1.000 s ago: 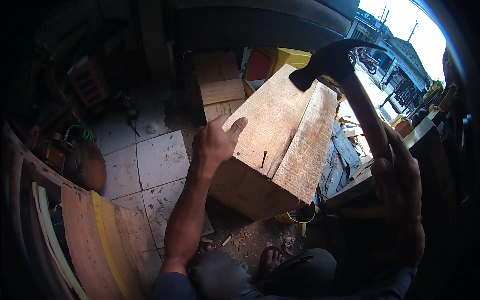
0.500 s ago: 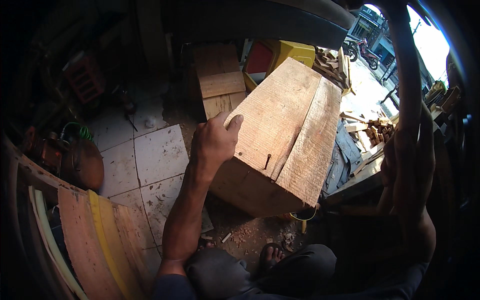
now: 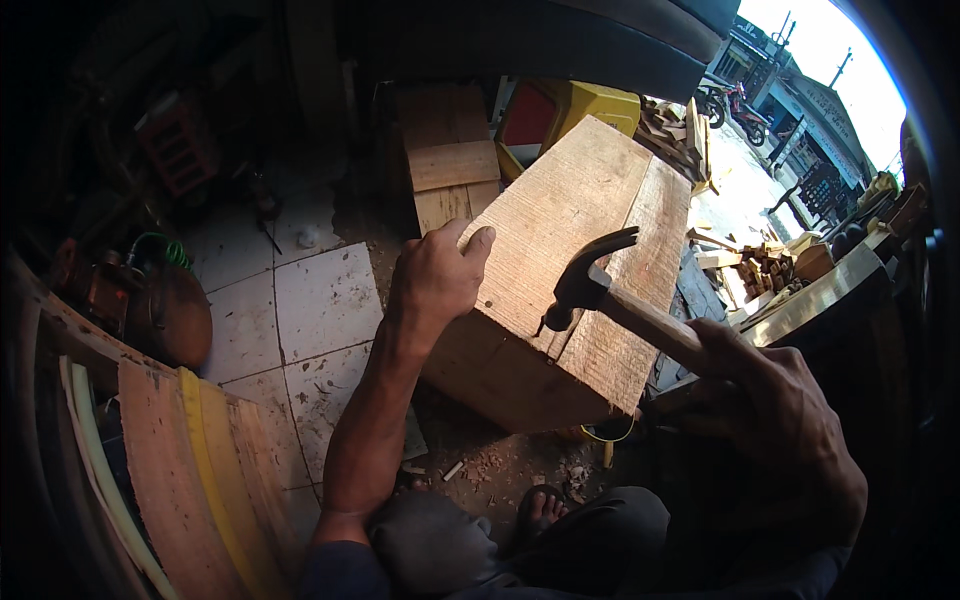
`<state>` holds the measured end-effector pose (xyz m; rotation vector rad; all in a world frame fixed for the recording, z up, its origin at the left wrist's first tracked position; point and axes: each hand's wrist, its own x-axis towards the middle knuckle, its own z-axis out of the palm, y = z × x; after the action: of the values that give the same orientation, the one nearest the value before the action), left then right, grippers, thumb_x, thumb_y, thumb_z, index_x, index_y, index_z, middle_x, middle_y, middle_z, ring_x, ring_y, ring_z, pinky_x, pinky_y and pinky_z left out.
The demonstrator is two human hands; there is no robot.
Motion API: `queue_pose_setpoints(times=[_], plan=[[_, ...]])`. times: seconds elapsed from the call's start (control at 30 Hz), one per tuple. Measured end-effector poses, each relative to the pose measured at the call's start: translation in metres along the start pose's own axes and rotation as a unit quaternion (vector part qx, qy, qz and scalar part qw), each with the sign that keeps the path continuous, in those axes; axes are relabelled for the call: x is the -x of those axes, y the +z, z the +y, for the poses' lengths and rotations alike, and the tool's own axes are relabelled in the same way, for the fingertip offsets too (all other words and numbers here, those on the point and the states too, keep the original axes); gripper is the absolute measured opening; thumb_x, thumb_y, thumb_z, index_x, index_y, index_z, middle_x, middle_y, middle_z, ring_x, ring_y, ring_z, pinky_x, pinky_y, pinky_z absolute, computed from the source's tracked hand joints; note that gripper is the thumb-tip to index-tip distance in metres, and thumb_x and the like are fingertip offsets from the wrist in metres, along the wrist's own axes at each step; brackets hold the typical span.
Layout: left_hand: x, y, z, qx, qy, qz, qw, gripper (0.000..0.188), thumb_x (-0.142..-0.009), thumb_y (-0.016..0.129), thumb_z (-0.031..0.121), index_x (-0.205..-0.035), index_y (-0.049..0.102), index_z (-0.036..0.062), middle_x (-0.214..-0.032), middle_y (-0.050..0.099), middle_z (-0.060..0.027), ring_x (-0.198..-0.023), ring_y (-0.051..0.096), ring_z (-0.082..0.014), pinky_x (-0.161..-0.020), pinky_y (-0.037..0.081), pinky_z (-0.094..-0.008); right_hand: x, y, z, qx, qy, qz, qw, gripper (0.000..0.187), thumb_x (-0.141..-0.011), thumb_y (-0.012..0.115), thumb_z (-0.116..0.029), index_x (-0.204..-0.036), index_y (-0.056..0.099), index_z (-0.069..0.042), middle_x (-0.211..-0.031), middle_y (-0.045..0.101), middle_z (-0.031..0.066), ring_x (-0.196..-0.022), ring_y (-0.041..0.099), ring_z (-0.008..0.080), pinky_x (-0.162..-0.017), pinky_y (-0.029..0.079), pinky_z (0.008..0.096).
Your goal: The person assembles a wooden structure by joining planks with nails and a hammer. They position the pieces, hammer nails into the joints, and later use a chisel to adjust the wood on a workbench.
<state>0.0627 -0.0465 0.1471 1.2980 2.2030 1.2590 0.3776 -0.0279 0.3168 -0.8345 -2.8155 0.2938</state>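
A wooden box [image 3: 570, 200] of rough boards stands before me, its top lit by the sun. At its left edge my left hand [image 3: 436, 272] grips the board, thumb over the top and the other fingers down the side. In my right hand [image 3: 780, 400] is the wooden handle of a claw hammer [image 3: 582, 282]. The hammer's dark head is down at a nail [image 3: 541, 326] near the box's front edge, with the claw pointing up and right. Only the nail's lower part shows beneath the head. Left of it, another nail head [image 3: 488, 303] lies almost flush with the wood.
Curved planks [image 3: 165, 470] lean at my lower left, below a compressor-like machine [image 3: 165, 315] with a green coiled hose. Behind the box stand a yellow bin [image 3: 600, 105] and a smaller wooden box [image 3: 450, 165]. Scrap wood [image 3: 770, 280] lies to the right; shavings [image 3: 490, 465] litter the floor.
The hammer has swung down from high on the right onto the nail, my right hand dropping with it. My left hand keeps its grip on the box edge.
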Motion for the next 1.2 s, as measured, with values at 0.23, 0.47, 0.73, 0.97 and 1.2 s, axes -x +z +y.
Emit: queue_pose_setpoints(times=[0.23,0.47,0.73,0.97,1.2], plan=[[0.007,-0.011,-0.022,-0.010,0.031,0.047,0.998,0.037,-0.102,0.058,0.039,-0.097,0.067,0.0025,-0.080,0.070,-0.0263,-0.085,0.069,-0.0487,-0.073,0.055,-0.0550,-0.002,0.031,-0.003,-0.100,0.024,0.072,0.992,0.051,-0.107,0.051,-0.031,-0.147,0.045,0.000,-0.065,0.043,-0.0052,-0.053,0.041,0.0001,-0.042,0.035,0.0204],[0.001,-0.010,-0.014,0.011,0.036,0.039,0.999,0.037,-0.102,0.058,0.039,-0.098,0.067,0.0027,-0.081,0.070,-0.0268,-0.086,0.069,-0.0493,-0.074,0.054,-0.0559,0.015,0.005,-0.004,-0.265,0.038,0.155,0.951,0.052,-0.100,0.061,-0.018,-0.148,0.045,-0.007,-0.079,0.064,0.0096,-0.061,0.065,0.0179,-0.052,0.050,0.0334],[0.001,0.000,-0.013,0.014,0.027,0.029,0.999,0.037,-0.101,0.058,0.039,-0.100,0.067,0.0024,-0.085,0.071,-0.0278,-0.089,0.068,-0.0502,-0.076,0.055,-0.0562,0.009,0.006,-0.019,0.011,-0.024,0.034,0.999,0.046,-0.103,0.059,-0.025,-0.142,0.047,-0.005,-0.073,0.057,0.0030,-0.055,0.055,0.0087,-0.045,0.041,0.0246],[0.000,0.009,-0.002,0.048,0.052,0.033,0.997,0.037,-0.101,0.058,0.038,-0.103,0.068,0.0021,-0.087,0.071,-0.0274,-0.090,0.069,-0.0500,-0.077,0.055,-0.0549,0.023,0.027,-0.009,0.030,0.038,-0.078,0.996,0.053,-0.098,0.063,-0.014,-0.145,0.042,-0.002,-0.086,0.073,0.0192,-0.079,0.077,0.0304,-0.062,0.058,0.0393],[-0.001,-0.001,-0.007,0.026,0.045,0.035,0.998,0.036,-0.101,0.058,0.037,-0.102,0.067,0.0022,-0.088,0.071,-0.0273,-0.090,0.069,-0.0498,-0.078,0.055,-0.0548,0.026,0.049,0.005,-0.081,0.042,0.079,0.993,0.049,-0.105,0.052,-0.020,-0.149,0.038,-0.002,-0.068,0.057,0.0060,-0.060,0.064,0.0160,-0.054,0.052,0.0342]])
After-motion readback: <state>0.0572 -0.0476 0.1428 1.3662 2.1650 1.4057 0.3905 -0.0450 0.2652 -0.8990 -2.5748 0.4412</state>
